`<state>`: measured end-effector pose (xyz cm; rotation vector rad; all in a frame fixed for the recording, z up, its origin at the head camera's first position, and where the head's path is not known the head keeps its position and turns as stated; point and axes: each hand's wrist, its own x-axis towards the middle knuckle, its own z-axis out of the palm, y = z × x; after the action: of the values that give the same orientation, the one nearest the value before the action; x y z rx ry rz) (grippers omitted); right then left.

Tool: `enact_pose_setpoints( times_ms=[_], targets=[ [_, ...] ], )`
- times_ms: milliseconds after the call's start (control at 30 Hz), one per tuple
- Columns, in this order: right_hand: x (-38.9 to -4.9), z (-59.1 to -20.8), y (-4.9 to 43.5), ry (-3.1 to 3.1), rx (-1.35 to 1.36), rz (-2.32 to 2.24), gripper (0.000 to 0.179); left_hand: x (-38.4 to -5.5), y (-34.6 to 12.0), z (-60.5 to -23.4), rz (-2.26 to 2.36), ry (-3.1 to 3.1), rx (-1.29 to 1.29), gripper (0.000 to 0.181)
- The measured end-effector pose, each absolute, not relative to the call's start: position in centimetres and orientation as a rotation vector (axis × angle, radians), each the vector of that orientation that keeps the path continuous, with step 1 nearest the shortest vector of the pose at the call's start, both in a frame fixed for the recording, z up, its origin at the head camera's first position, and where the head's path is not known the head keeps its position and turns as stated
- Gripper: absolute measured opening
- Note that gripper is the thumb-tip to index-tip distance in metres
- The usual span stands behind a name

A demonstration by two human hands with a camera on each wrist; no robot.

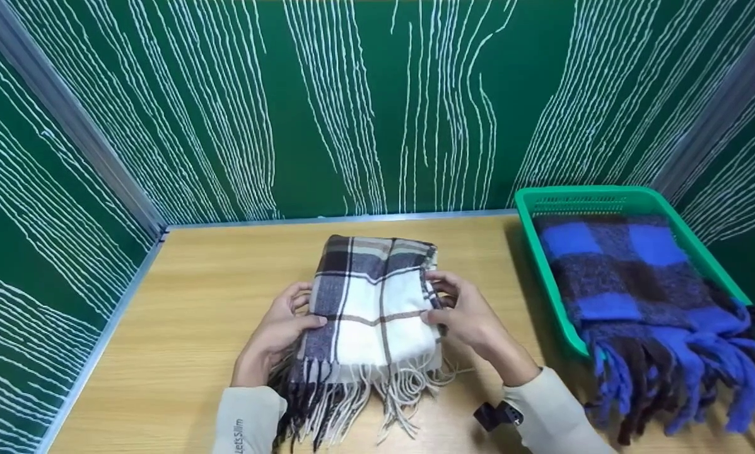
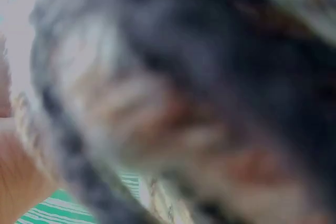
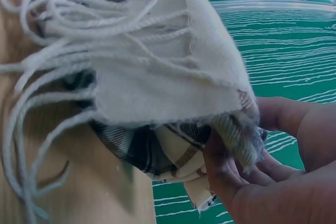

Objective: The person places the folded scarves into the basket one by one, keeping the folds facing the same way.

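Note:
A folded plaid scarf (image 1: 377, 309) in white, dark grey and brown is held in front of me, its fringe hanging toward the near side. My left hand (image 1: 282, 331) grips its left edge, thumb on top and fingers at the side. On the opposite edge, my right hand (image 1: 462, 312) pinches the layers between thumb and fingers. The right wrist view shows the right hand (image 3: 278, 171) gripping the folded edge of the scarf (image 3: 168, 87), with white tassels dangling over the wood. Blurred dark cloth (image 2: 199, 77) fills most of the left wrist view.
On the right stands a green plastic basket (image 1: 544, 271) with a folded blue and black checked scarf (image 1: 642, 277) in it, its thick tassels spilling over the near rim. Green walls (image 1: 327, 126) with white wavy lines enclose the wooden table (image 1: 194, 302) behind and at both sides.

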<state>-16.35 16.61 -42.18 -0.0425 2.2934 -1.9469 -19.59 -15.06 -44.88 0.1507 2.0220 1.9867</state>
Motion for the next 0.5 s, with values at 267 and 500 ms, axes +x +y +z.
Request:
enact_pose_setpoints(
  times_ms=[267,500],
  targets=[
    [-15.9,-41.1,18.2,2.33,-0.046,-1.927,0.069,-19.6,-13.3,-44.4,2.023,2.015,0.163,0.06],
    [-15.5,-40.2,19.7,2.347,-0.074,-1.923,0.068,-19.7,-11.8,-44.0,2.042,1.982,0.198,0.062]
  ],
)
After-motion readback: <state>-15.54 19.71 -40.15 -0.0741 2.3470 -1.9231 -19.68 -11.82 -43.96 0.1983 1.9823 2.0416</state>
